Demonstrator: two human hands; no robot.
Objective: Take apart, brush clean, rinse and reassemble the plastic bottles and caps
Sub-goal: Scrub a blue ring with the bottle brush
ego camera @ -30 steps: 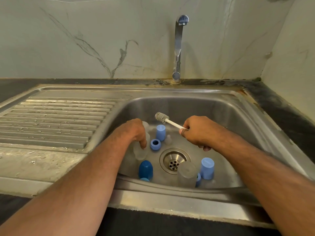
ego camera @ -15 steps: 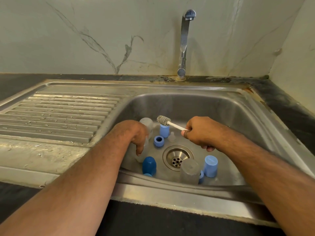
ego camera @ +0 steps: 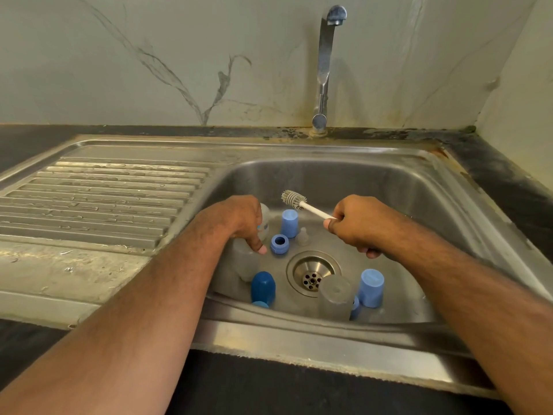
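Steel sink [ego camera: 353,181] basin holds all the bottle parts. Left hand [ego camera: 239,223] reaches down at the basin's left wall, fingers curled round a translucent bottle [ego camera: 264,224]; most of that bottle is hidden behind the hand and wrist, only its pale shoulder and a frosted lower part show, thumb tip pressed on it. Right hand [ego camera: 359,224] is fisted on the white handle of a small brush [ego camera: 294,200], bristle head up in the air, pointing left, above the basin floor and touching nothing; handle end hidden inside the fist. Between the hands: light blue cap [ego camera: 289,223] upright, blue ring collar [ego camera: 279,243] just in front of it, clear nipple [ego camera: 302,236] beside them, faint against the steel. Drain [ego camera: 312,272] at the centre. Near front wall: dark blue cap [ego camera: 263,287] with a lighter blue piece under it, cut off by the rim; frosted upturned bottle [ego camera: 336,295] just right of the drain; second light blue cap [ego camera: 371,284] beside it, another blue part wedged between, mostly hidden, cannot tell what. Tap [ego camera: 324,64] behind, no water seen.
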